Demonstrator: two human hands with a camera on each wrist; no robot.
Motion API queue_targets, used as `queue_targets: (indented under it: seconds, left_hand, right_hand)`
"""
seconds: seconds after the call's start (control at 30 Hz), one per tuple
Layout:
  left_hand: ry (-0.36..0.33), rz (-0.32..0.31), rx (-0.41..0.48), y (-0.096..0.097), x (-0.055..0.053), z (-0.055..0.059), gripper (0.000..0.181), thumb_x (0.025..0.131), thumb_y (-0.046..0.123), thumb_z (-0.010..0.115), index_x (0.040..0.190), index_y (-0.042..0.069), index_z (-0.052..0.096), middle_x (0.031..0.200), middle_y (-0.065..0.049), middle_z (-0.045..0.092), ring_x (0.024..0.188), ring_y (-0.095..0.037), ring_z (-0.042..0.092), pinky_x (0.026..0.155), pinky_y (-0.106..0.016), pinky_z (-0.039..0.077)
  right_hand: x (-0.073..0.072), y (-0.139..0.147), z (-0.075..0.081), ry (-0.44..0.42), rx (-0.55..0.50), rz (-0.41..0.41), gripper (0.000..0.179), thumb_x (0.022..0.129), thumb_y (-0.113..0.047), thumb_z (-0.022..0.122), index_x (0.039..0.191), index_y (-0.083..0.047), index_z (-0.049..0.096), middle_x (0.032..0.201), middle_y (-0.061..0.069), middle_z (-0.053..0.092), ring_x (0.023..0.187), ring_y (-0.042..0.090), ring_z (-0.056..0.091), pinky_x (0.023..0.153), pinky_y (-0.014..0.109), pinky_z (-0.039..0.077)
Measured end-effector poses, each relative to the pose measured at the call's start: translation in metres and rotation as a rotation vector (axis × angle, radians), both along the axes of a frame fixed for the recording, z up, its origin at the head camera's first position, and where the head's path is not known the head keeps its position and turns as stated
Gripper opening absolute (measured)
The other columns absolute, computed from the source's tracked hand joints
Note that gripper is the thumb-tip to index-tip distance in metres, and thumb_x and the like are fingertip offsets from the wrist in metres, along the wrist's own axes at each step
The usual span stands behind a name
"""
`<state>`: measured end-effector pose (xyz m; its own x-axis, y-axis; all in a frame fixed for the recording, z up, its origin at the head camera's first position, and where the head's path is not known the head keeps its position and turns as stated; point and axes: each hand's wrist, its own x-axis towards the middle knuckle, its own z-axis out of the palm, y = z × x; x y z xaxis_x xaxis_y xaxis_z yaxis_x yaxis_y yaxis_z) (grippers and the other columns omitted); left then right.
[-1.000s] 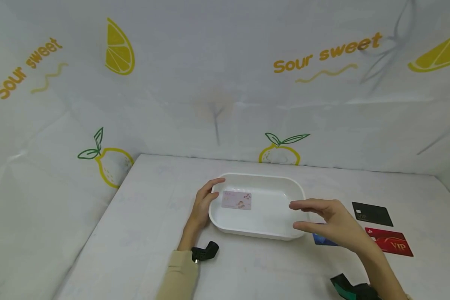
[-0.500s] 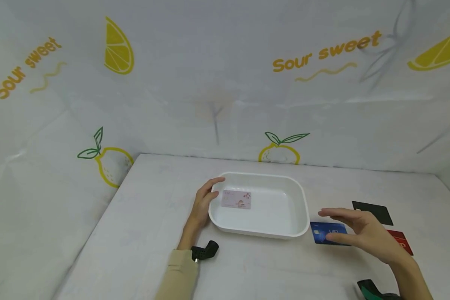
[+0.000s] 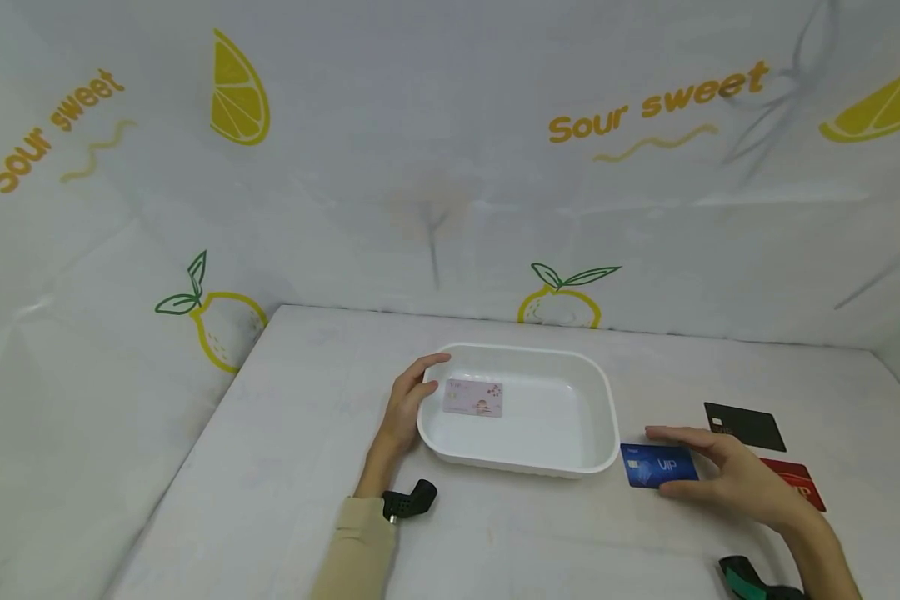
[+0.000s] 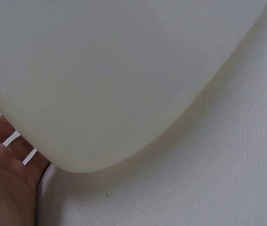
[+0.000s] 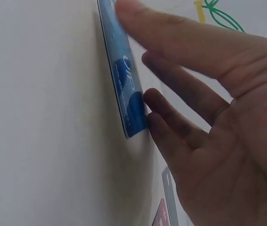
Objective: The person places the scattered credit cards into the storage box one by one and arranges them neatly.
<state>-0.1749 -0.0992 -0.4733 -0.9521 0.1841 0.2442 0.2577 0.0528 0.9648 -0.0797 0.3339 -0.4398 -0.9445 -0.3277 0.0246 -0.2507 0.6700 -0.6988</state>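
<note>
White table (image 3: 525,542): spread, empty right hand (image 3: 735,482) has reached four o'clock's rectangular blue card (image 3: 648,468), pickup seemingly unstarted. Left hand (image 3: 402,410) grips oblong white plastic tray (image 3: 547,417).

On one table (image 3: 270,467) I count one white tray (image 3: 543,425) holding one pink card (image 3: 468,398), and to its right one blue card (image 3: 648,467), one black card (image 3: 753,427) and one red card (image 3: 802,485), four in all. I have one left hand (image 3: 402,407) and one right hand (image 3: 735,477), with two wrist devices (image 3: 410,500). On the backdrop (image 3: 390,125), far and left, I count two lemon slices (image 3: 240,92), two leafed lemons (image 3: 228,329) and two "Sour sweet" captions (image 3: 611,120).
</note>
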Motion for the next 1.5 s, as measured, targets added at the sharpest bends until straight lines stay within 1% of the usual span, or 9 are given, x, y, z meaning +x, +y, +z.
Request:
queue_targets:
  seconds: [0.2, 0.4, 0.57, 0.73, 0.83, 1.0, 1.13, 1.23, 1.5]
  left_hand:
    - [-0.002, -0.001, -0.003, 0.0, 0.0, 0.0, 0.05, 0.091, 0.004, 0.041, 0.137, -0.004, 0.058, 0.152, -0.021, 0.052, 0.157, -0.035, 0.027, 0.131, -0.055, 0.015]
    - [-0.006, -0.001, 0.001, 0.0, 0.001, 0.001, 0.05, 0.091, 0.004, 0.041, 0.137, -0.004, 0.058, 0.152, -0.022, 0.052, 0.157, -0.035, 0.028, 0.13, -0.055, 0.016]
    - [-0.002, -0.003, 0.008, 0.0, 0.002, 0.001, 0.05, 0.091, 0.003, 0.041, 0.137, -0.005, 0.058, 0.152, -0.022, 0.051, 0.157, -0.035, 0.027, 0.131, -0.054, 0.015]
    - [-0.005, -0.001, 0.006, 0.001, 0.001, 0.0, 0.05, 0.091, 0.003, 0.04, 0.137, -0.004, 0.057, 0.154, -0.021, 0.05, 0.157, -0.035, 0.027, 0.13, -0.055, 0.016]
    - [-0.005, 0.004, 0.003, 0.001, 0.001, 0.0, 0.05, 0.09, 0.003, 0.04, 0.137, -0.004, 0.058, 0.153, -0.021, 0.05, 0.157, -0.035, 0.028, 0.13, -0.055, 0.017]
    - [0.003, 0.007, 0.0, 0.001, 0.001, 0.001, 0.05, 0.09, 0.003, 0.041, 0.137, -0.004, 0.058, 0.151, -0.022, 0.053, 0.156, -0.036, 0.029, 0.131, -0.053, 0.016]
    - [0.005, 0.004, 0.001, 0.001, 0.0, 0.001, 0.05, 0.09, 0.003, 0.041, 0.137, -0.004, 0.058, 0.151, -0.022, 0.052, 0.157, -0.035, 0.028, 0.131, -0.053, 0.015]
    - [0.002, 0.01, -0.001, 0.001, -0.001, 0.001, 0.05, 0.09, 0.003, 0.041, 0.137, -0.003, 0.058, 0.151, -0.021, 0.052, 0.157, -0.035, 0.029, 0.131, -0.053, 0.016]
    - [-0.013, 0.012, 0.004, 0.001, 0.002, 0.002, 0.05, 0.091, 0.003, 0.041, 0.137, -0.003, 0.059, 0.152, -0.02, 0.052, 0.155, -0.033, 0.033, 0.129, -0.055, 0.021]
  right_hand:
    - [0.0, 0.003, -0.006, 0.02, 0.052, -0.003, 0.068, 0.074, -0.023, 0.09, 0.137, -0.019, 0.065, 0.134, -0.035, 0.057, 0.12, -0.033, 0.032, 0.088, 0.006, 0.042]
    - [0.0, 0.002, -0.008, 0.066, 0.053, 0.016, 0.065, 0.073, -0.022, 0.09, 0.133, -0.02, 0.067, 0.131, -0.033, 0.06, 0.118, -0.03, 0.036, 0.089, 0.005, 0.039]
    - [-0.002, 0.002, -0.009, 0.103, 0.013, 0.07, 0.064, 0.074, -0.014, 0.089, 0.133, -0.016, 0.065, 0.13, -0.03, 0.06, 0.12, -0.025, 0.039, 0.091, 0.0, 0.034]
    - [-0.003, 0.002, -0.01, 0.104, 0.008, 0.108, 0.063, 0.076, -0.01, 0.087, 0.134, -0.015, 0.062, 0.129, -0.022, 0.061, 0.119, -0.022, 0.039, 0.089, 0.005, 0.041]
    - [-0.003, 0.0, -0.009, 0.097, 0.044, 0.09, 0.065, 0.076, -0.014, 0.087, 0.135, -0.018, 0.06, 0.127, -0.013, 0.062, 0.115, -0.018, 0.04, 0.086, 0.011, 0.047]
    - [-0.003, -0.003, -0.009, 0.046, 0.091, 0.054, 0.067, 0.077, -0.016, 0.087, 0.137, -0.019, 0.057, 0.123, 0.001, 0.06, 0.11, -0.014, 0.032, 0.085, 0.041, 0.055]
    - [-0.003, -0.005, -0.008, 0.018, 0.089, 0.052, 0.065, 0.077, -0.015, 0.085, 0.136, -0.017, 0.057, 0.123, 0.008, 0.061, 0.109, -0.015, 0.03, 0.082, 0.063, 0.054]
    - [-0.004, -0.006, -0.007, -0.001, 0.092, 0.043, 0.065, 0.077, -0.017, 0.085, 0.136, -0.018, 0.057, 0.124, 0.008, 0.062, 0.109, -0.013, 0.029, 0.083, 0.067, 0.053]
    - [-0.003, -0.007, -0.004, -0.034, 0.123, 0.016, 0.071, 0.076, -0.021, 0.087, 0.138, -0.02, 0.053, 0.122, 0.008, 0.06, 0.116, 0.023, 0.035, 0.084, 0.071, 0.051]
